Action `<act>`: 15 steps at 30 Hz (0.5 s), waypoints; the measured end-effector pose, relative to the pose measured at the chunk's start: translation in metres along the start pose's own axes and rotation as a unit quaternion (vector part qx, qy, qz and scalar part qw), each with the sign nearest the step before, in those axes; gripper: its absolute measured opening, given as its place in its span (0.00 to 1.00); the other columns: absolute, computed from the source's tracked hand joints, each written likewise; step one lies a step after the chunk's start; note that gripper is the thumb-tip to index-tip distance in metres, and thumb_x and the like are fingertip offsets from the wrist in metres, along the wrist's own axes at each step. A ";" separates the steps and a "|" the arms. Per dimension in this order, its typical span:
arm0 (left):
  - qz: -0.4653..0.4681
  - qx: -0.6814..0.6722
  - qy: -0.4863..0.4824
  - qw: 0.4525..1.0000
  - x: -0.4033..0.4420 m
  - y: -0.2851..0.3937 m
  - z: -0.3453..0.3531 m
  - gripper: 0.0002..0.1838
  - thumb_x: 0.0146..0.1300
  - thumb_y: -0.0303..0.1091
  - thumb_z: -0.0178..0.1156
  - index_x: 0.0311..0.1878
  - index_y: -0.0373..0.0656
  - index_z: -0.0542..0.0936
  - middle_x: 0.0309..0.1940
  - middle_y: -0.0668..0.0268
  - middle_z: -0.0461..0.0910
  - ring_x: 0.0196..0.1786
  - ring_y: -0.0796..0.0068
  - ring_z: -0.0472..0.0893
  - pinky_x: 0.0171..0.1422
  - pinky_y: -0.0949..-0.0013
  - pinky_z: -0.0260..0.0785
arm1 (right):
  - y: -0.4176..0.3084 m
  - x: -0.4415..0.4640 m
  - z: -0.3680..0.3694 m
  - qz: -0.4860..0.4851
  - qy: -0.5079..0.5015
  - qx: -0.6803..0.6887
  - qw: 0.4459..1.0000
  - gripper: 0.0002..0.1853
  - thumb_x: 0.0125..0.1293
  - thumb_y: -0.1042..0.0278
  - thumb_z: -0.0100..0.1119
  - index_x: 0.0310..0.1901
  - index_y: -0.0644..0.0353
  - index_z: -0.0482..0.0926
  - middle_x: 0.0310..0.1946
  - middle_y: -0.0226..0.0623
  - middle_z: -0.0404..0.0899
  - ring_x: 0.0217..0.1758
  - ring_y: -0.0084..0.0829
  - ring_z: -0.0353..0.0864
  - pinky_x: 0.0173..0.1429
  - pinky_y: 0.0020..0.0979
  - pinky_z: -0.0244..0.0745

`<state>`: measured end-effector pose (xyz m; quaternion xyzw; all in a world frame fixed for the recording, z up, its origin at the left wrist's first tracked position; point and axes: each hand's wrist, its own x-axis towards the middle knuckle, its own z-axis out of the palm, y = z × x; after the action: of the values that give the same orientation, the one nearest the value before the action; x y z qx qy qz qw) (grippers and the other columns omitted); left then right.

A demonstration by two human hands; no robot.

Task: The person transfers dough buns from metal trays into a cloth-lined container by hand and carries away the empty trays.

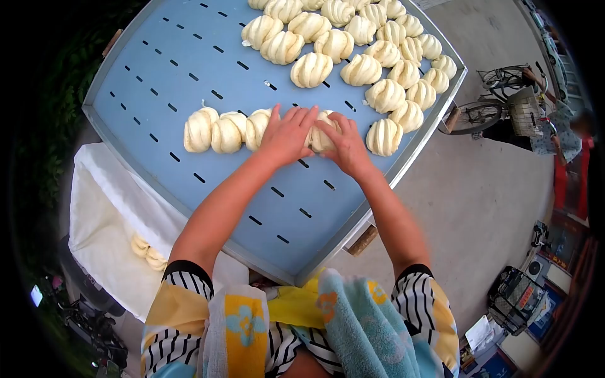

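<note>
A row of pale twisted buns (229, 132) lies across the blue slotted tray (157, 82). Over the middle of that row is my left hand (288, 135), its fingers close together on the buns and covering part of them. My right hand (342, 143) curves round the bun (323, 133) at the row's right end, thumb and fingers against its sides. Just right of my right hand sits a separate bun (384, 137). More buns (311, 69) fill the tray's upper right part in loose rows.
A white cloth-lined container (104, 220) with several buns (148, 253) stands at lower left. Beyond the tray's right rim (419, 129), a person (561, 132) is beside a bicycle (479, 118) with a basket. A black crate (513, 296) is at lower right.
</note>
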<state>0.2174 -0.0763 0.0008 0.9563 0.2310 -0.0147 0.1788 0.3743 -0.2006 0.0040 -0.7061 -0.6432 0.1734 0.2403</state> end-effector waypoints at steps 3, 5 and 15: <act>-0.024 -0.015 0.011 1.000 -0.008 -0.005 -0.009 0.56 0.48 0.56 0.74 0.78 0.50 0.55 0.74 0.66 0.61 0.78 0.64 0.56 0.79 0.37 0.42 | 0.002 -0.003 -0.006 0.054 -0.022 0.006 0.998 0.56 0.37 0.59 0.83 0.73 0.45 0.64 0.72 0.42 0.60 0.71 0.51 0.61 0.71 0.48 0.63; -0.022 -0.008 0.014 1.000 -0.011 -0.009 -0.021 0.58 0.48 0.57 0.74 0.78 0.50 0.54 0.78 0.65 0.57 0.81 0.64 0.51 0.80 0.35 0.39 | 0.000 -0.004 -0.011 0.065 0.011 -0.007 0.998 0.59 0.36 0.53 0.84 0.74 0.45 0.61 0.75 0.42 0.56 0.77 0.53 0.54 0.74 0.51 0.58; -0.074 0.082 0.003 0.994 -0.094 -0.118 -0.069 0.63 0.35 0.53 0.80 0.78 0.67 0.56 0.80 0.67 0.50 0.81 0.54 0.48 0.78 0.35 0.44 | 0.009 0.028 0.005 -0.095 -0.008 -0.184 0.978 0.60 0.35 0.30 0.73 0.75 0.39 0.61 0.74 0.34 0.61 0.77 0.45 0.56 0.69 0.55 0.58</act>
<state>0.0765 0.0048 0.0361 0.9482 0.2992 -0.0441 0.0976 0.3823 -0.1726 -0.0035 -0.6727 -0.7298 0.0341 0.1168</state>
